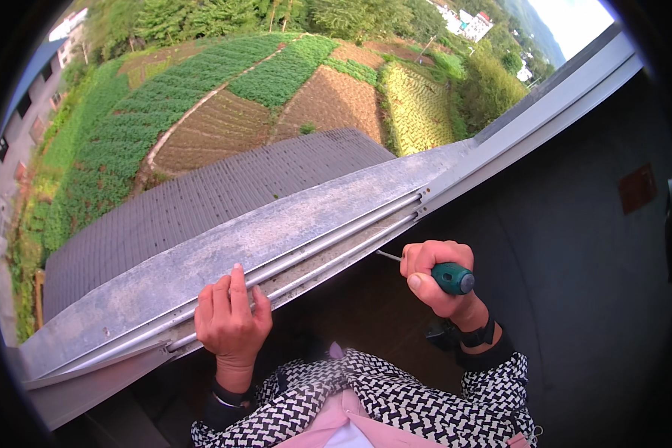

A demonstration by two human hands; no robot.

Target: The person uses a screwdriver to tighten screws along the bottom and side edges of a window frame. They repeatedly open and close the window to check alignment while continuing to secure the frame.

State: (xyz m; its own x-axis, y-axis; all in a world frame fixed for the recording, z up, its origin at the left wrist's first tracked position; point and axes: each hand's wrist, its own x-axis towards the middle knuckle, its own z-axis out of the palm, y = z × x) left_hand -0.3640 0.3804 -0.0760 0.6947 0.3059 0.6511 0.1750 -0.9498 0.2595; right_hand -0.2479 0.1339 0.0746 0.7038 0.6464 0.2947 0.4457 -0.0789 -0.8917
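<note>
My right hand (434, 272) is closed around the dark green handle of a screwdriver (455, 278). Its thin metal shaft points left, toward the inner edge of the window frame; the tip is hard to make out against that edge. Farther left, my left hand (233, 317) rests on the metal window track (313, 256) with its fingers stretched out over the rails and nothing in them. The track has two raised rails with a dirty groove between them. Small holes show in the side frame (425, 193) where the rails end.
Beyond the track lies a grey outer sill (224, 243), and below it a ribbed roof (201, 198). Fields (269, 89) and trees spread far down outside. A dark wall (575, 299) stands at my right. A watch-like band (478, 337) circles my right wrist.
</note>
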